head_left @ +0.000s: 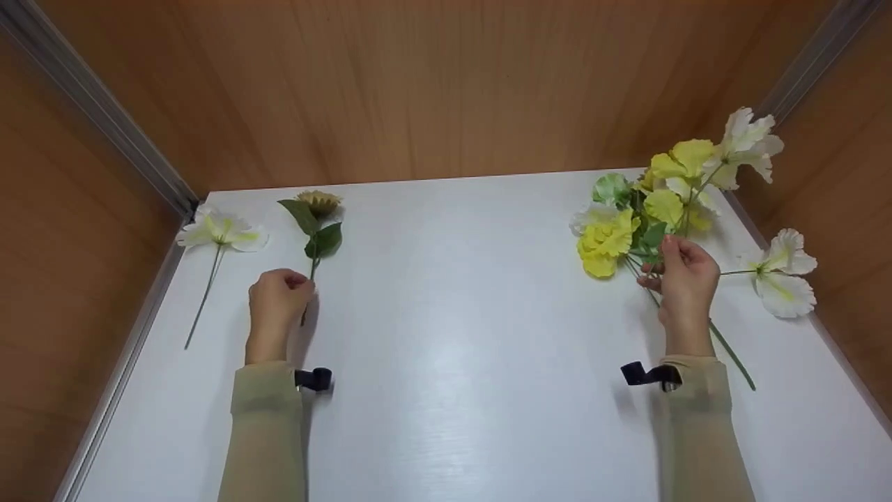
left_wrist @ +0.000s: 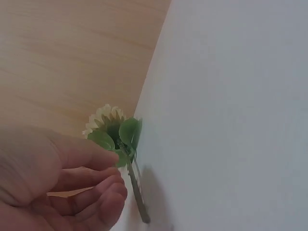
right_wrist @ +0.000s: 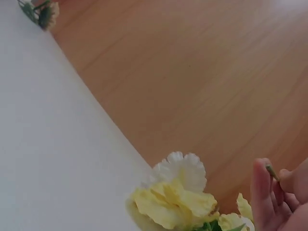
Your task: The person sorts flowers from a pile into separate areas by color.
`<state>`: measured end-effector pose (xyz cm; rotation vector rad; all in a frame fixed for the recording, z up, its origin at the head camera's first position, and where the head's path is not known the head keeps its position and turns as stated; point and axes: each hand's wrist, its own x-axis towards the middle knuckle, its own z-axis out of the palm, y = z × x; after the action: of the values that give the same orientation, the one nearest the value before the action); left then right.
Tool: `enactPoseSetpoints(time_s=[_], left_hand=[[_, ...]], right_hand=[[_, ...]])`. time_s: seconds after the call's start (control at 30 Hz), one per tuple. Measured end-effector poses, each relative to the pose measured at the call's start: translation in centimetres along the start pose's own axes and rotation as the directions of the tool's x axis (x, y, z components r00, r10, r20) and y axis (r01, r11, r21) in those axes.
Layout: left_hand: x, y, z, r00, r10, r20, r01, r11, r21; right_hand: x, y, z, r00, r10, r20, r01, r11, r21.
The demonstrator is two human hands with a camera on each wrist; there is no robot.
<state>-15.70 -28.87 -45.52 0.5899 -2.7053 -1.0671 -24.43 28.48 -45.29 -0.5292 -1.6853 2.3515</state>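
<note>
My left hand (head_left: 277,300) is beside the stem of a pale yellow daisy-like flower (head_left: 320,203). In the left wrist view, its loosely bent fingers (left_wrist: 111,186) lie next to the stem (left_wrist: 136,192), which passes outside their tips. Over at the right, my right hand (head_left: 686,282) pinches a thin green stem (right_wrist: 272,172) between thumb and finger; which bloom it belongs to cannot be told. Around that hand are yellow flowers (head_left: 605,240), a white flower (head_left: 749,146) above and another white flower (head_left: 786,275) to the right, its stem running behind the hand.
A single white flower (head_left: 221,230) lies on the white table (head_left: 446,335) at far left. A thick green stem (head_left: 732,354) extends past the right wrist. Wooden panels (head_left: 446,84) wall the table at the back and both sides.
</note>
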Motion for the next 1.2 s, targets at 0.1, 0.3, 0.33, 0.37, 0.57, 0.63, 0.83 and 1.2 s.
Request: enactPoseSetpoints(time_s=[0.1,0.3,0.33,0.37,0.57,0.63,0.83,1.2], left_hand=[[-0.1,1.2,0.6,1.0,-0.017,0.022,0.019,0.994,-0.104],[-0.7,4.2,3.8,0.994,-0.012,0.111,0.053,0.924,-0.379],[-0.9,4.7,4.5,0.993,0.007,0.121,0.044,0.907,-0.419],[-1.2,5.3,5.1,0.991,0.03,0.132,0.032,0.893,-0.448],[-3.5,8.6,8.1,0.958,0.196,0.209,-0.04,0.813,-0.582],[-4.2,9.4,9.1,0.939,0.256,0.23,-0.068,0.793,-0.606],[-6.1,11.0,11.1,0.887,0.356,0.292,-0.099,0.766,-0.635],[-7.0,11.6,11.9,0.903,0.311,0.297,-0.061,0.776,-0.628]], right_hand=[[-1.1,0.6,1.8,0.998,0.019,0.065,-0.017,0.999,-0.027],[-4.0,2.9,6.1,0.966,0.001,0.258,0.042,0.986,-0.163],[-4.6,3.4,6.8,0.958,0.004,0.286,0.05,0.982,-0.181],[-5.2,3.8,7.4,0.95,0.009,0.313,0.057,0.978,-0.2],[-9.0,6.8,10.6,0.888,0.071,0.454,0.047,0.969,-0.242],[-10.3,7.8,11.3,0.858,0.087,0.507,0.053,0.965,-0.255],[-13.2,10.5,12.8,0.773,0.143,0.619,0.046,0.959,-0.279],[-15.2,11.7,13.0,0.69,0.152,0.708,0.064,0.961,-0.268]])
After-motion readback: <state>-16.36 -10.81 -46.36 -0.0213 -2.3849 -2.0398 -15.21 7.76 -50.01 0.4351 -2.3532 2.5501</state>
